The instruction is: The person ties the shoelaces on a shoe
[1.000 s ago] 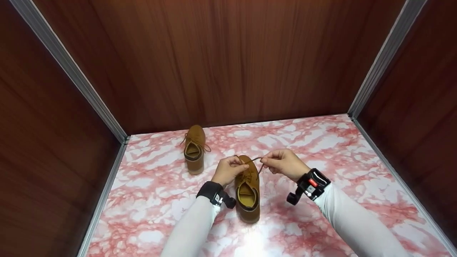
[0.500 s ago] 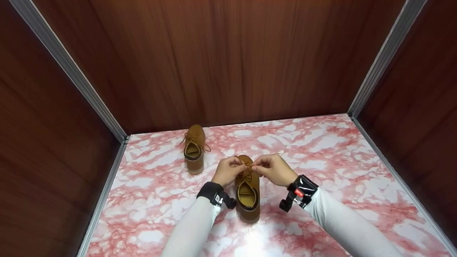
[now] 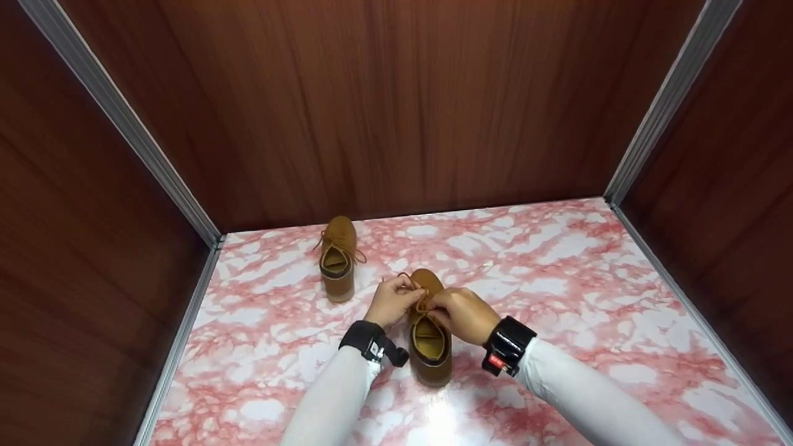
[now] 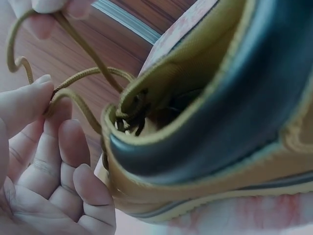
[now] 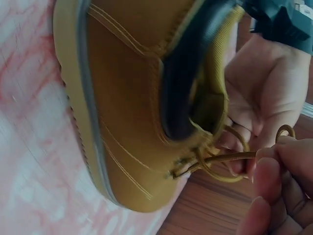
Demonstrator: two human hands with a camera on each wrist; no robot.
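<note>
A tan lace-up shoe (image 3: 432, 371) with a dark padded collar stands upright on the table, toe pointing away from me. My left hand (image 3: 391, 301) is at the left of its lacing, pinching the brown shoelace (image 4: 84, 45) between thumb and index finger; in the left wrist view the lace forms loops there. Over the lacing from the right comes my right hand (image 3: 468, 314). In the right wrist view its thumb and fingers pinch a stretch of the same lace, drawn out from the eyelets. The head view hides the knot area behind my fingers.
A matching tan shoe (image 3: 339, 288) stands farther back on the left, its lace tied in a bow. The red-and-white marbled tabletop (image 3: 260, 347) is bounded by dark wood-grain panels (image 3: 396, 111) at the back and both sides, with grey metal rails at the corners.
My right hand has moved left and toward me, from beside the shoe to over its lacing, and its stretched lace has come in close. My left hand has barely shifted.
</note>
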